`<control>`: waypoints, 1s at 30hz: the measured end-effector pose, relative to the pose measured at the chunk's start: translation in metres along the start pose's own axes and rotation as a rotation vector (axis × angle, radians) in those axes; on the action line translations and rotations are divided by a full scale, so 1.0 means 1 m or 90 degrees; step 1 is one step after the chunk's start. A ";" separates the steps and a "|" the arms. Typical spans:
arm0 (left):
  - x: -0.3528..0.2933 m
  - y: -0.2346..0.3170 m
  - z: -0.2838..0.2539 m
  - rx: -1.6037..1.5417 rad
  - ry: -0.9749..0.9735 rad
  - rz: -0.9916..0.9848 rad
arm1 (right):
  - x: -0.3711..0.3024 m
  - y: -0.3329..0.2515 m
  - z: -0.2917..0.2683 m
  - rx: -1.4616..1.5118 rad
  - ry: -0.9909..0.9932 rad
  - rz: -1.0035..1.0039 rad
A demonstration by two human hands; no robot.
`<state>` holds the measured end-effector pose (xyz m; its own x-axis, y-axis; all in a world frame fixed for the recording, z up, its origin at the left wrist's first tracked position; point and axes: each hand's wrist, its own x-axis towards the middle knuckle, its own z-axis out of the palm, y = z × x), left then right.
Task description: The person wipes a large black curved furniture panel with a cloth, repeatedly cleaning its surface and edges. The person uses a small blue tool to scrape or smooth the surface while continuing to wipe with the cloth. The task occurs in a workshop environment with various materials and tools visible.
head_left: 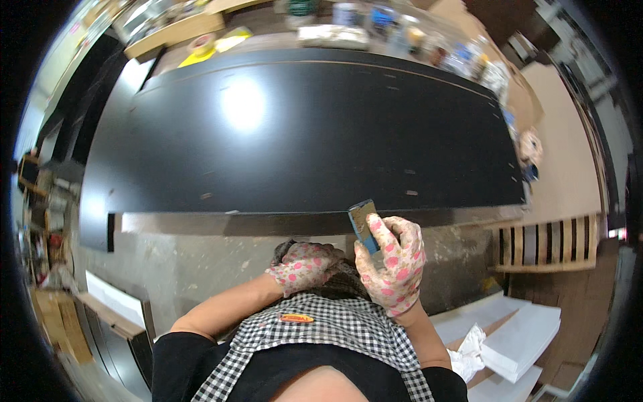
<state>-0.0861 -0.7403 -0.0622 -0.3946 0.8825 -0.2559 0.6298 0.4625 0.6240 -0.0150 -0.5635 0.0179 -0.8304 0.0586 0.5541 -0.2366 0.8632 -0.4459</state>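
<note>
In my right hand (396, 261), gloved in a white, pink-flowered glove, a small flat block (362, 224) is pinched between thumb and fingers. It has blue edges and a worn brownish face, and it is tilted upright by the near edge of a large black panel (315, 134). My left hand (307, 264), in a matching glove, is closed in front of my apron on a dark grey, crumpled cloth (284, 250). Its fingertips are partly hidden. The glossy panel lies flat and shows several short light marks near its edges.
Beyond the panel are a white wrapped bundle (333, 37), jars, bottles and a tape roll (202, 45) on yellow sheets. A slatted wooden rack (546, 244) stands at right. White boards (519, 342) lie low at right; cardboard boxes (61, 325) stand at lower left.
</note>
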 end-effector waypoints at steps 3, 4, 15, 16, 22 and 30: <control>-0.071 -0.041 -0.002 -0.029 -0.033 -0.116 | 0.027 -0.072 0.057 0.049 -0.056 -0.084; -0.092 -0.056 0.001 -0.029 -0.015 -0.127 | 0.036 -0.094 0.074 0.060 -0.072 -0.113; -0.209 -0.122 0.031 -0.206 0.411 -0.176 | 0.131 -0.292 0.248 0.088 -0.214 -0.395; -0.216 -0.127 0.028 -0.098 0.309 -0.229 | 0.137 -0.309 0.262 0.095 -0.178 -0.418; -0.221 -0.152 0.036 -0.086 0.398 -0.193 | 0.137 -0.311 0.268 0.009 -0.224 -0.448; -0.179 -0.147 -0.013 -0.133 0.071 -0.226 | 0.053 -0.139 0.099 -0.128 -0.153 -0.101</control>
<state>-0.1172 -0.9670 -0.0983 -0.6395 0.6516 -0.4079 0.2974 0.6990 0.6504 -0.0764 -0.7298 0.0394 -0.8919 -0.1838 0.4133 -0.2884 0.9349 -0.2066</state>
